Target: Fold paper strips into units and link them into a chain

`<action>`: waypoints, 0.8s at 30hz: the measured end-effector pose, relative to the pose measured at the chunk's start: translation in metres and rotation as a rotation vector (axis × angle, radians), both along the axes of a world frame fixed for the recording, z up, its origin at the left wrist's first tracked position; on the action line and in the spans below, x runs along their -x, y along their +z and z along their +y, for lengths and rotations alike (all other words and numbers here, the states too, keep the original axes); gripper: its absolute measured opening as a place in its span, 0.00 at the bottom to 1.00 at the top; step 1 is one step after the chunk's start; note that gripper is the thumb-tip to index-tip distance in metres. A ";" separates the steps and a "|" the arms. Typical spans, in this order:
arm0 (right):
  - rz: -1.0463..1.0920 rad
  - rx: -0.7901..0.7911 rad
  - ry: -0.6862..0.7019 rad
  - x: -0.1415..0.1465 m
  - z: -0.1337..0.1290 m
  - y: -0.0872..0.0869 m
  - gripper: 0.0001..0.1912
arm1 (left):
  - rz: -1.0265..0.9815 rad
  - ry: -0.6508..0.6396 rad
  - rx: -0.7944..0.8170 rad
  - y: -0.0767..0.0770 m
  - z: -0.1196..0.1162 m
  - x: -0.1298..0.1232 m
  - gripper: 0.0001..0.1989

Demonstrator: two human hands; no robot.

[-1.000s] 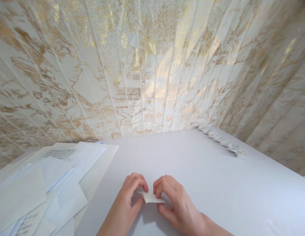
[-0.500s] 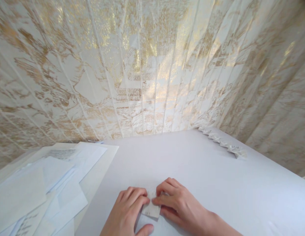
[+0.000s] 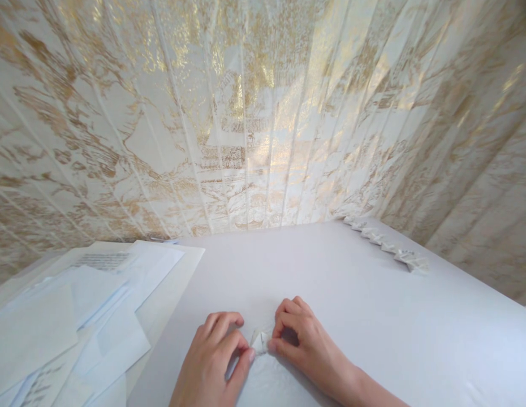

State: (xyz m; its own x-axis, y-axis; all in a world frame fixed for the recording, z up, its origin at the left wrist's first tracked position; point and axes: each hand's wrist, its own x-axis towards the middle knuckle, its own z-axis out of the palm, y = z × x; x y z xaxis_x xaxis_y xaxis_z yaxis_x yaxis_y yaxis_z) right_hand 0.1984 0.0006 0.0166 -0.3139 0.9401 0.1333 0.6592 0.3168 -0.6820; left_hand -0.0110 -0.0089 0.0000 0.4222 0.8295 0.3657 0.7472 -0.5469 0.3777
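A small folded piece of white paper (image 3: 260, 341) stands slightly raised off the white table (image 3: 343, 294), low in the middle of the view. My left hand (image 3: 218, 356) pinches its lower left corner between thumb and index finger, the other fingers curled above. On the opposite side, my right hand (image 3: 303, 334) grips the right edge with thumb and curled index finger. The paper has a pointed top and a crease down its front. Its edges under my fingertips are hidden.
Loose sheets of paper (image 3: 114, 345), some with printed or handwritten text, lie overlapping at the left. A row of small folded paper pieces (image 3: 384, 243) runs along the right back edge. Behind the table hangs a patterned white and gold curtain (image 3: 254, 141).
The paper has gone from a flat square to a smaller, pointed folded shape. My left thumb has come up to meet its index finger at the paper; my right hand has risen slightly.
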 end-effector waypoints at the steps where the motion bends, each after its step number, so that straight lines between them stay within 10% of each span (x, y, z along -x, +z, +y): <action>1: -0.012 0.006 -0.007 0.001 0.000 0.000 0.09 | -0.010 0.022 -0.004 0.000 -0.001 -0.001 0.07; 24: -0.166 -0.062 -0.013 0.009 -0.001 -0.002 0.08 | -0.083 0.092 -0.054 -0.008 -0.010 -0.014 0.07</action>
